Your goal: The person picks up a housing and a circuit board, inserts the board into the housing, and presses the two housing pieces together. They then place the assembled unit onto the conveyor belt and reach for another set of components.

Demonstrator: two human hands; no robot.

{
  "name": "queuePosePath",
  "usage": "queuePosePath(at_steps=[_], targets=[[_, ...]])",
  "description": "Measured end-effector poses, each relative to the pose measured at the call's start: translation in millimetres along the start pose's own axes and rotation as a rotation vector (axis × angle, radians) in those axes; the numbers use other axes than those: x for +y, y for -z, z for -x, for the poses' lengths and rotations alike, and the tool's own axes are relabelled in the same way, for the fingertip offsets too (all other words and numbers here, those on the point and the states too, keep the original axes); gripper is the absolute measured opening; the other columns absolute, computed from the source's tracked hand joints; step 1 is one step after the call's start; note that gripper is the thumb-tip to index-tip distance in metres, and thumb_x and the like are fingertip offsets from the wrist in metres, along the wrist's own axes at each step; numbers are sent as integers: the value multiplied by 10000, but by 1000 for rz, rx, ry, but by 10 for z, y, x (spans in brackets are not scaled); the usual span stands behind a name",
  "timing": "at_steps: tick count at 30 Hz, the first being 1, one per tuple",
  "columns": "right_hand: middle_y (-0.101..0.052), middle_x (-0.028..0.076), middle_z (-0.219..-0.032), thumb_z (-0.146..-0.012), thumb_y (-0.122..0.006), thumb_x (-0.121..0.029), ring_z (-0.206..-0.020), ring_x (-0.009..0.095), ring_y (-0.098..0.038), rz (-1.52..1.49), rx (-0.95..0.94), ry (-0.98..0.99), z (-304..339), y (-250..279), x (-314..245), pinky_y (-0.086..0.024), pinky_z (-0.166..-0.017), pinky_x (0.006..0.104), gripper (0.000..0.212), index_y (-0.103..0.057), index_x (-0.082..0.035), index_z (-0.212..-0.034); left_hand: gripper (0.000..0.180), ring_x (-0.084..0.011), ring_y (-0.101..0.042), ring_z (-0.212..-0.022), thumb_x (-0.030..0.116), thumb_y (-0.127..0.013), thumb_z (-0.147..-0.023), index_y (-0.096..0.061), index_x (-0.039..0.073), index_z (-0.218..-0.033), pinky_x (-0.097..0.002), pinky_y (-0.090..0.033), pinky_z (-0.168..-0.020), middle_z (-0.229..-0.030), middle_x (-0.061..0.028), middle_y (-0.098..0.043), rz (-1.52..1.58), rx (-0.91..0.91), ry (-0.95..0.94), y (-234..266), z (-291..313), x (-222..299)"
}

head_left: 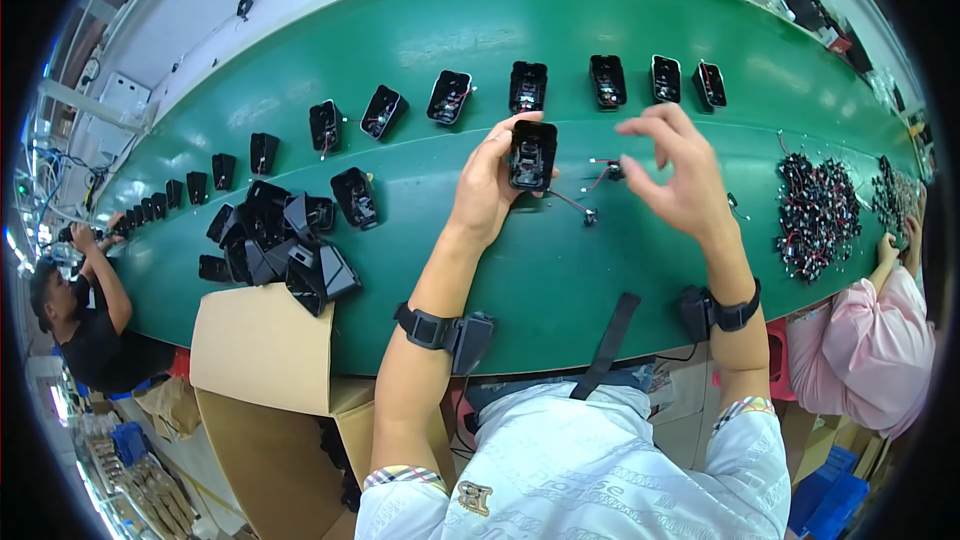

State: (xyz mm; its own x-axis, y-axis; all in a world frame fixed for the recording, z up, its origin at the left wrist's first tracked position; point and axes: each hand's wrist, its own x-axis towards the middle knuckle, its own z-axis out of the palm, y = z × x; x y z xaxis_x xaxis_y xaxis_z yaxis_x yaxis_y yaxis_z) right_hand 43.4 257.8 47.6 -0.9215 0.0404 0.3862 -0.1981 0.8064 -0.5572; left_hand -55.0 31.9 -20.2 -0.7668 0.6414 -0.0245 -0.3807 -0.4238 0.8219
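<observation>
Left hand (482,188): fingers closed around the side of an open black rectangular plastic housing (533,156), center frame, cavity facing up. Right hand (690,175): right of center, thumb and fingers spread; looks empty, but fingers are blurred. Small black connector with red and white wires (614,172) on the green tabletop (540,290), just beside the right thumb. Row of open black housings (608,82) arcs from upper right to far left. Jumbled black housing pile (262,240) left of center, tan cardboard box (262,345) lower left. Dark heap of wired parts (818,215), right.
</observation>
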Motion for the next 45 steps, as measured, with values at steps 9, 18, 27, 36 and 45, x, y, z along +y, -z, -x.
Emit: queuePosePath(at_steps=[9,18,27,36,45], targets=[[-680,43,-858,-836,-787,-98,-697,144,-653,56,-386,-1,289,-332,-33,-539,-656,287,196,-696,-18,-991,443,-217,-716,-955,267,-417,-1093,-490,30,-1460,-316,-572,-733,-1168,-110,-663,9,6,-46,-101,14,-71],[-698,116,-1056,-854,-712,82,-936,162,-689,-587,-191,-41,223,-272,33,-567,-848,302,226,-607,12,-1041,427,-212,-700,-925,291,-443,-1041,-531,12,-1352,-327,-574,-786,-1190,-125,-661,16,42,-32,-109,22,-114],[-712,120,-1091,-810,-729,121,-982,193,-695,-510,-39,68,240,-281,-10,-570,-902,324,180,-714,23,-961,402,-155,-678,-1043,262,-500,-1034,-514,7,-1345,-328,-580,-891,-1198,-96,-641,76,-94,49,-243,118,-151],[-729,119,-1027,-773,-769,109,-928,212,-717,-349,55,166,227,-253,-45,-574,-816,304,218,-744,-4,-958,413,-158,-670,-1079,265,-525,-1049,-493,23,-1382,-342,-591,-894,-1245,-104,-625,135,-124,61,-249,118,-138],[-742,86,-1017,-668,-806,87,-918,279,-714,-138,78,422,244,-299,-79,-583,-785,360,294,-743,-30,-930,362,-154,-656,-1067,238,-604,-1044,-542,28,-1332,-318,-599,-866,-1229,-102,-605,111,-122,49,-260,97,-154]])
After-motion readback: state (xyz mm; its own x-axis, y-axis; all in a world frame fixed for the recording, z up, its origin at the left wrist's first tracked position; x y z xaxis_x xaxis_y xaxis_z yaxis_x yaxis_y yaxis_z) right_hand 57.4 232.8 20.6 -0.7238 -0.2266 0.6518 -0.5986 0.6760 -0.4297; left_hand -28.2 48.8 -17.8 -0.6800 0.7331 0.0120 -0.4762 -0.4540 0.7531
